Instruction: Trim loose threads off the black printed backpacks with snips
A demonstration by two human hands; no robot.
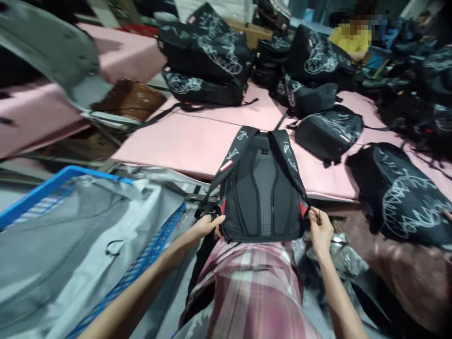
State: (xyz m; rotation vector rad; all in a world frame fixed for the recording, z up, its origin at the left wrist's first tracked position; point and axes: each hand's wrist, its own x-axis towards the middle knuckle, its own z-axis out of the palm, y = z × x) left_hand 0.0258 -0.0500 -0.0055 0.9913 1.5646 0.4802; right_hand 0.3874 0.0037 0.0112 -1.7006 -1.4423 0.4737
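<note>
A black backpack (263,188) rests partly on the pink table edge and partly over my lap, its padded back panel and two shoulder straps facing up. White line drawings mark the straps, and a red patch shows at each lower side. My left hand (210,223) is closed on the backpack's lower left side, where the strap meets it; some fingers are hidden behind. At the lower right side my right hand (320,228) pinches the strap end by the other red patch.
Pink tables (173,141) hold stacked black backpacks (208,61), and another black backpack (399,193) lies at the right. A blue plastic basket (67,174) with grey sheeting stands at my left. Across the table sits a person in yellow (353,40).
</note>
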